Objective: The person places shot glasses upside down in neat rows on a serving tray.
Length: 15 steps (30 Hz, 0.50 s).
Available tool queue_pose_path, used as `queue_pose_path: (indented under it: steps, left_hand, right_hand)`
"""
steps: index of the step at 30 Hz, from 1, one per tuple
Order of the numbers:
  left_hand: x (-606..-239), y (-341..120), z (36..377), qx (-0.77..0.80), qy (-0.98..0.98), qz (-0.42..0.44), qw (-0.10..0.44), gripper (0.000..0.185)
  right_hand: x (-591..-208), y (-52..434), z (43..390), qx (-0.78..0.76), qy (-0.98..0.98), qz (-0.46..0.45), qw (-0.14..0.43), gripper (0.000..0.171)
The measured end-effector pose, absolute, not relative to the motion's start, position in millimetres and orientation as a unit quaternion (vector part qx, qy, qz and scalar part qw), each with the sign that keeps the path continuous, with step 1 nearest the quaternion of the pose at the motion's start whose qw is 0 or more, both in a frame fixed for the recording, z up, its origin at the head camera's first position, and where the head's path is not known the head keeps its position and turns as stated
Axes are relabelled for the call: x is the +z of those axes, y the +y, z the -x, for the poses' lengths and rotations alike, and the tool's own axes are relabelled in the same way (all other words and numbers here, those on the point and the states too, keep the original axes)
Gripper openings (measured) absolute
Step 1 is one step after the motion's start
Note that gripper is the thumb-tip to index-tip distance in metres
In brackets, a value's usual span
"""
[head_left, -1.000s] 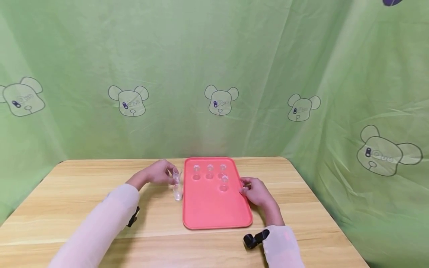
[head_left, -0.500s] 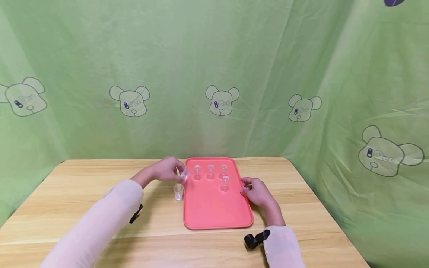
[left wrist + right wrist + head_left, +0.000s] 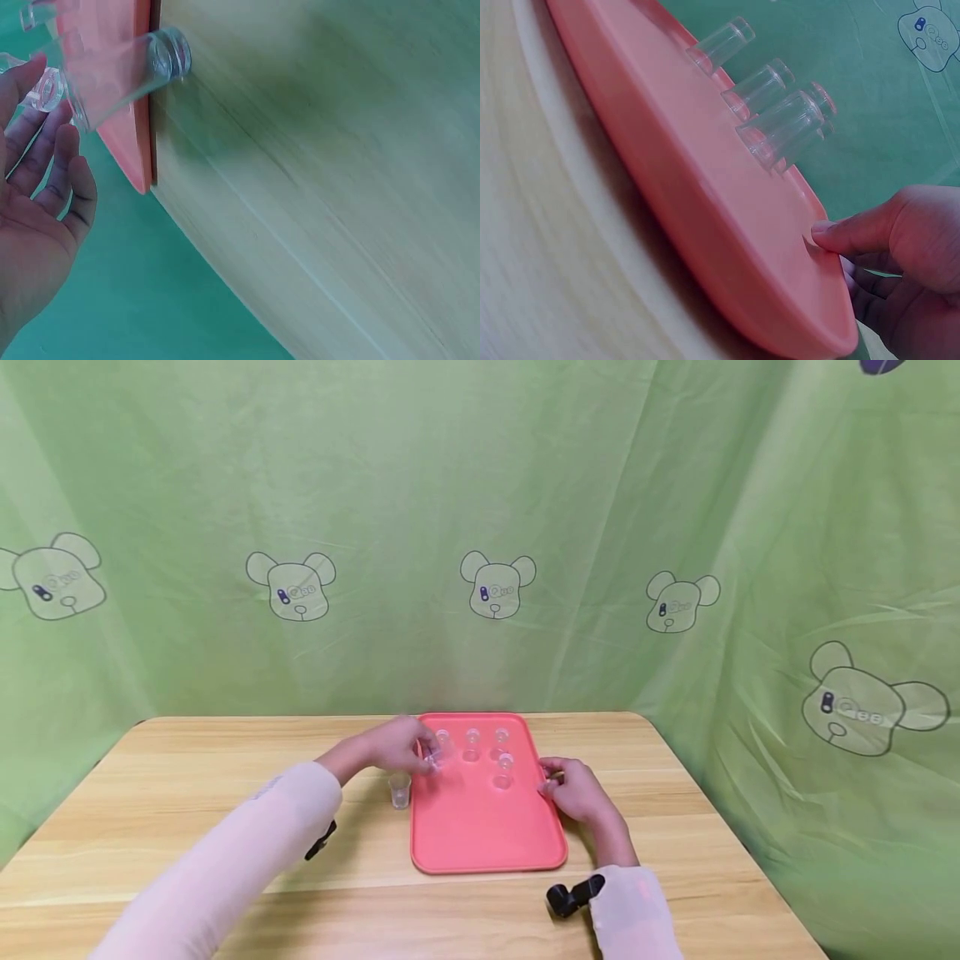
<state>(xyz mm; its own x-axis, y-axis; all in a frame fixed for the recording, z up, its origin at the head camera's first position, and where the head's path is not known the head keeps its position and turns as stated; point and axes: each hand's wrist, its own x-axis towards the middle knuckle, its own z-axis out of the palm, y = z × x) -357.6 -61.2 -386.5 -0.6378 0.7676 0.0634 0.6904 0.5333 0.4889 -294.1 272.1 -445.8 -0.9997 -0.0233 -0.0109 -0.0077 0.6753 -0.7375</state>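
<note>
Backdrop: green cloth (image 3: 480,485) with bear drawings, wooden table (image 3: 187,793).
Left hand (image 3: 390,747): pinches a small glass (image 3: 431,755) over the pink tray (image 3: 480,835).
Right hand (image 3: 576,789): thumb presses the tray's edge.
Left wrist view: another glass (image 3: 124,75) beside the tray.
Writing: none legible.

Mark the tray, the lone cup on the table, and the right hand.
tray (image 3: 480,835): head view, bare near part.
cup on the table (image 3: 400,791): head view, its body.
right hand (image 3: 577,789): head view, back of hand.
</note>
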Motion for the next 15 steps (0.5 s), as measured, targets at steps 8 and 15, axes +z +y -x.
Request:
queue_pose_path:
  steps: [8,15]
  left_hand:
    - [-386,-45,350,0.23,0.871,-0.426,0.084,0.006]
    - [-387,-35,348,0.216,0.878,-0.422,0.069,0.01]
  right_hand:
    - [-447,272,295,-0.397,0.918,0.017,0.006,0.044]
    - [-447,273,295,-0.39,0.92,0.025,-0.001,0.044]
